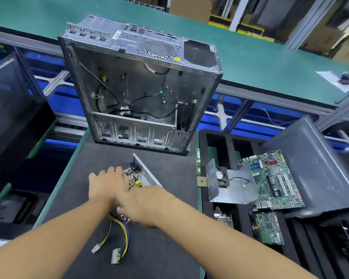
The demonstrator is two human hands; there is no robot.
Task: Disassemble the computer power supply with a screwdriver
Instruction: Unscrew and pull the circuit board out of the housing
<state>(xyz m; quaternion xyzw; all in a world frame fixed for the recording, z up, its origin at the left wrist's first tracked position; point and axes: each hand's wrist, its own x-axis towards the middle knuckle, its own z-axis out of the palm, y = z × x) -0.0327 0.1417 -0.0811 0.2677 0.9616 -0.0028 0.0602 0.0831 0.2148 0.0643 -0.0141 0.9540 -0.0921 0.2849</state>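
Head view: power supply (138, 179) lies open on the mat (165, 248), just below the gutted computer case (141, 83)

Your left hand (106, 185) curls over its bare board and grips it; your right hand (144, 206) crosses over the cable bundle (123, 232), fingers hidden, so you cannot tell its grip. By the look of it the cover (236, 188) with its fan is already off in the tray (203, 137); lifting the board from its metal shell seems left, and no screwdriver shows
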